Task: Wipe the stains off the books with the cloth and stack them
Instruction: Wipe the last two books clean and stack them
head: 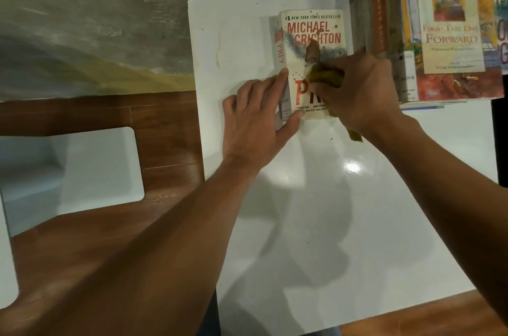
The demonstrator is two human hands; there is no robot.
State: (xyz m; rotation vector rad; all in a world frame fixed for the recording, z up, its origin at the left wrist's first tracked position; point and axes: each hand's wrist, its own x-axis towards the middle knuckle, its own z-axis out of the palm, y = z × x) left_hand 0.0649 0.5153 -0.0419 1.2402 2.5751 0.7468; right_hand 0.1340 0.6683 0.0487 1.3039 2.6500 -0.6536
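cloth (327,76) on book (310,33) (apparently stained)

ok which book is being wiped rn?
The Prey paperback, lying flat alone on the white table. The left hand steadies it, the right hand rubs the cloth on its cover. Others sit stacked right.

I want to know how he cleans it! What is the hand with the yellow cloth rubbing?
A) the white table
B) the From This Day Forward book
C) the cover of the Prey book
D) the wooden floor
C: the right hand presses the yellow cloth onto the cover of the Prey book, while the left hand steadies the book's spine edge.
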